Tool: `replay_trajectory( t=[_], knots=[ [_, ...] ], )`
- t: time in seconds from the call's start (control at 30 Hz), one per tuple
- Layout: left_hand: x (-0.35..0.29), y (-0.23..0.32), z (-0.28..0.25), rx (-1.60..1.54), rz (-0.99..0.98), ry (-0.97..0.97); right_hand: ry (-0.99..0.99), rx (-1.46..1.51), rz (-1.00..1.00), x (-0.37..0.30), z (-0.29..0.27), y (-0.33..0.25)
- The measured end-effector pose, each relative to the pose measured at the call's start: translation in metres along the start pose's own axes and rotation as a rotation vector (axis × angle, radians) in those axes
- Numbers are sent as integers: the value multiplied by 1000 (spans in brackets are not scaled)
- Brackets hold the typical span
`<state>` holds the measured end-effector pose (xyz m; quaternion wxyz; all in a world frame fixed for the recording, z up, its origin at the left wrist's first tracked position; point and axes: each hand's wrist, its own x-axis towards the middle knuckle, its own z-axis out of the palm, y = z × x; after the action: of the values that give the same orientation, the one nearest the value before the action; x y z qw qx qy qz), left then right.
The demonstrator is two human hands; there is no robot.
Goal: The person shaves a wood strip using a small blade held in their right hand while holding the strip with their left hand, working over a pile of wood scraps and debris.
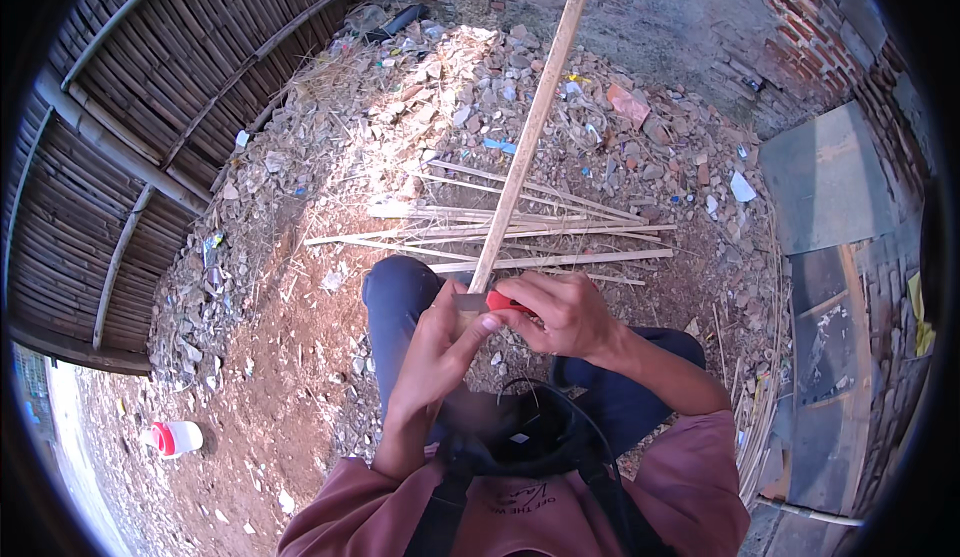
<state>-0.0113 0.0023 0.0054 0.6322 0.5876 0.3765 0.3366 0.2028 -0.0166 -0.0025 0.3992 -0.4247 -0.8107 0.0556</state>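
Observation:
My right hand (pixel 565 309) is closed around the red handle of a knife (pixel 508 302). Its short, wide grey blade points left and lies across the near end of a long, pale bamboo strip (pixel 530 142). That end is gripped by my left hand (pixel 432 342), whose thumb reaches toward the knife handle. From my hands the strip slants up and away, past the top of the view. Beyond my knees, several similar loose strips (pixel 590 257) lie crossed on the ground. The fingers of my left hand partly hide the strip's tip.
Rubble (pixel 450 107) and scraps of litter cover the ground up to a brick wall (pixel 680 17). A slatted bamboo wall (pixel 130 107) stands on the left. A white container with a red lid (pixel 178 439) lies at lower left. Flat panels (pixel 835 177) lean at right.

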Motion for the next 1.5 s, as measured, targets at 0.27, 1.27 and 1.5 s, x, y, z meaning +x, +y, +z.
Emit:
replay_trajectory(
  t=[0.27,1.27,1.5],
  knots=[
    [3,-7,2,-72,21,-8,46,-60,6,0,3,-2],
    [2,-5,7,-123,46,-5,18,-37,-14,5,-6,1],
    [3,-17,6,-110,82,5,24,-52,-25,4,-5,1]
  ],
)
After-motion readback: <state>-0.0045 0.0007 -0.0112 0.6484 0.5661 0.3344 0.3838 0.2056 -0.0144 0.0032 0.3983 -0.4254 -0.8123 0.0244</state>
